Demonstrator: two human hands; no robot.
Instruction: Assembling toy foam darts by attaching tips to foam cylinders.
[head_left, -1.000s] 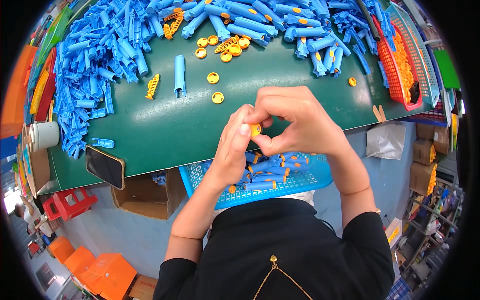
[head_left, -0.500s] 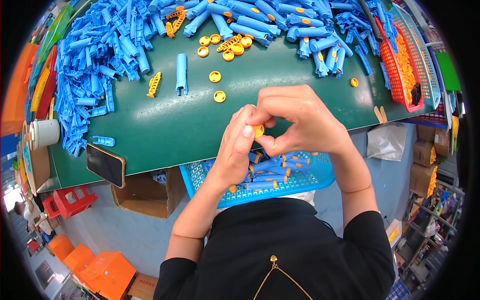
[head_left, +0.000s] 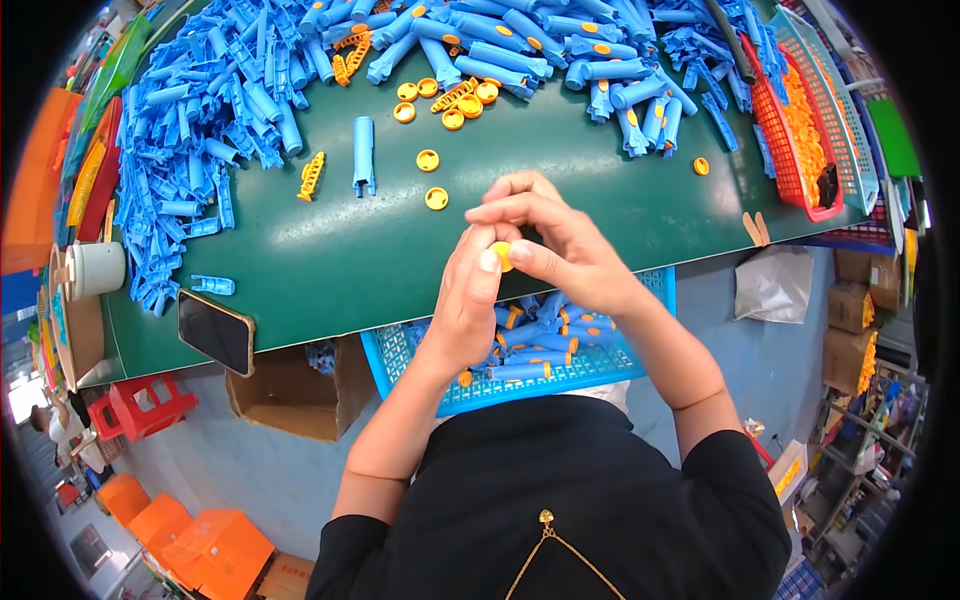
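Observation:
Just over the table's near edge, a round orange cap [head_left: 502, 257] shows between my two hands. My left hand [head_left: 468, 285] is closed around it, thumb up along its side; anything else inside that grip is hidden. The thumb of my right hand [head_left: 555, 240] presses on the cap, while its fingers curl over the tips of my left fingers. Below my hands, a blue plastic basket [head_left: 440, 402] holds several blue tubes with orange ends [head_left: 535, 355]. Two loose orange caps [head_left: 436, 198] lie on the table beyond my hands.
Blue plastic shells [head_left: 205, 130] heap up on the green table [head_left: 300, 280] at far left. Blue tubes [head_left: 500, 60] pile at the back, near ridged orange pieces [head_left: 312, 177]. A phone [head_left: 215, 332] leans at the front left edge. A red basket [head_left: 795, 140] of orange parts stands right.
My right hand has shifted left and its fingers have come over my left fingertips. Its thumb has moved onto the orange cap. My left hand stays nearly in place.

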